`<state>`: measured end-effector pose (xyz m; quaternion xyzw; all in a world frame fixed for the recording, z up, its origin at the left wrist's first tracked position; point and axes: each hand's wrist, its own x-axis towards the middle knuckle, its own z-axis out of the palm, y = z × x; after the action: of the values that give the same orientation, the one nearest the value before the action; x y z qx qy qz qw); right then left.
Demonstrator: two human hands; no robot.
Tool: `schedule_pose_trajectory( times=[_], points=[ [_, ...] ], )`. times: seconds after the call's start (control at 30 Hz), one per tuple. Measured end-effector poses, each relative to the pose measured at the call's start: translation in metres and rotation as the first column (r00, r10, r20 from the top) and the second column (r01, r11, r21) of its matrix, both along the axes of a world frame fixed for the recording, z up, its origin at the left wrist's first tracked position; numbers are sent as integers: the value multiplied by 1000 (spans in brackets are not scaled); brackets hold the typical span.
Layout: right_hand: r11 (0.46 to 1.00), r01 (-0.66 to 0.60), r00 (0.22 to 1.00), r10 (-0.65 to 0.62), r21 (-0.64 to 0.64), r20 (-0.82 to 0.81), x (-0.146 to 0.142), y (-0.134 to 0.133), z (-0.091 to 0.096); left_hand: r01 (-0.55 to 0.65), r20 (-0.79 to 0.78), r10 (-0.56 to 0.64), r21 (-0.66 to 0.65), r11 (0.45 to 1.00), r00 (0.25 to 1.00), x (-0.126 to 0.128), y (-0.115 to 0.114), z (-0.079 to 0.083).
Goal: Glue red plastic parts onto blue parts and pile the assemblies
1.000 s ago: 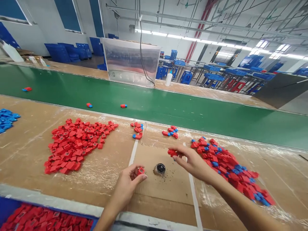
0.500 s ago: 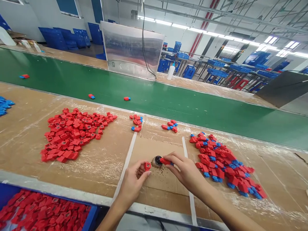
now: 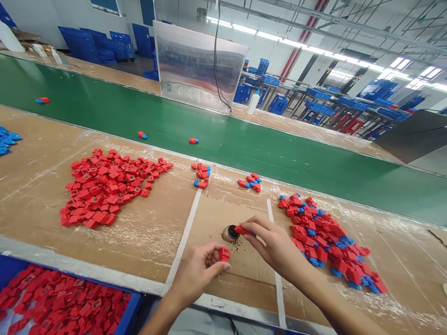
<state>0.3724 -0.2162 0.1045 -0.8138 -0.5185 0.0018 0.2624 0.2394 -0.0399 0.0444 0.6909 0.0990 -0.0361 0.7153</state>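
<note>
Red block (image 3: 224, 254), single: pinched between thumb and fingers of the left hand (image 3: 202, 269), just near and left of the jar. Left to right:

Far left: blue parts (image 3: 7, 139), cut off by the frame. Near left: blue box (image 3: 127, 314) with many plain blocks inside. Next, a large red heap (image 3: 104, 181), no blue seen on it. Green belt (image 3: 272, 149), far side: three red-and-blue pieces, well apart. Two small clusters (image 3: 201, 176) (image 3: 250, 182) of mixed colour by the belt's near edge.

Centre: jar (image 3: 231, 232), dark inside, specks (image 3: 240, 251) around it. Right hand (image 3: 270, 239) pinches a red piece (image 3: 242, 230), some blue showing at the fingertips; its left end is at the jar's rim, contact cannot be told. Right: long mixed heap (image 3: 328, 242).

Progress (judged): fair batch has red joined to blue; much plain red remains in heap and box.

Room: widest bench stretch lies between red heap and left tape strip (image 3: 186, 231). Right hand is tighter, mixed heap just beyond the right tape strip (image 3: 270, 210). Bench's near edge (image 3: 115, 275) runs below the left forearm.
</note>
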Motion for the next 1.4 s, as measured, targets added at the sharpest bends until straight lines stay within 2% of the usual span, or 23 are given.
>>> schedule_pose_trajectory(
  times=[0.1,0.2,0.33,0.47,0.73,1.1,1.23,1.33,1.37,1.4],
  points=[
    [993,58,997,-52,105,-65,-8,-2,4,34,-30,-37,-93,995,999,1,3,-3],
    [985,76,988,-54,154,-145,-23,-2,5,54,-46,-62,-160,986,997,3,5,-3],
    [989,36,979,-5,144,-205,-39,-2,-2,81,-52,-92,-189,979,994,4,6,-1],
    [992,14,975,15,129,-222,-43,-1,-13,93,-43,-104,-198,976,994,3,6,-1],
    [992,-21,968,51,127,-245,-45,-2,-22,119,-36,-126,-158,980,991,3,6,-4],
    [1000,-13,987,15,10,-160,-58,5,-30,187,-3,-188,105,977,982,-3,8,-2],
    [997,-8,971,26,75,-238,-62,4,-35,204,-55,-201,67,977,978,-1,5,1],
    [996,8,967,15,89,-255,-43,-5,-28,274,-129,-269,22,961,954,4,24,16],
    [997,38,975,-22,72,-219,-28,-11,-23,277,-156,-265,61,959,952,6,39,24],
    [994,96,983,-88,46,-161,-8,-18,-17,248,-185,-218,157,956,958,7,58,32]
  ],
)
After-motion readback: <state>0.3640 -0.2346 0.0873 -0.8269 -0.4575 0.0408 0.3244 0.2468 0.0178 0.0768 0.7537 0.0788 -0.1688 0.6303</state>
